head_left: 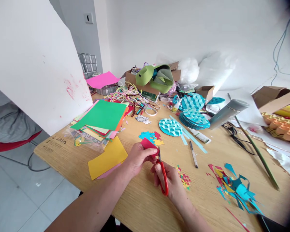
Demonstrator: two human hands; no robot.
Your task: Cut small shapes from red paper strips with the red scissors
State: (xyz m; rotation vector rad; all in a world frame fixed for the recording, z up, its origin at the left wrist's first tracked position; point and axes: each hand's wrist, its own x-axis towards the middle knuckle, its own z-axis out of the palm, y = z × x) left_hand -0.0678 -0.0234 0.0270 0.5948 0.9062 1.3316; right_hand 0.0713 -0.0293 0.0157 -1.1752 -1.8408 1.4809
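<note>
My left hand (137, 158) pinches a small piece of red paper (148, 144) above the wooden table (140, 203). My right hand (171, 182) grips red-handled scissors (162, 175), whose blades meet the right edge of the red piece. Just beyond the red piece lie small cut-out paper shapes (151, 136) in blue, red and yellow. A yellow sheet (107, 158) lies flat to the left of my left hand.
A stack of coloured sheets topped by green (101, 116) lies at the left. Teal patterned discs (170, 127), a glue bottle (200, 135), a pen (193, 154), paper scraps (234, 187), a grey cylinder (228, 112), a long green stick (256, 151) and cardboard boxes (273, 98) crowd the right and back.
</note>
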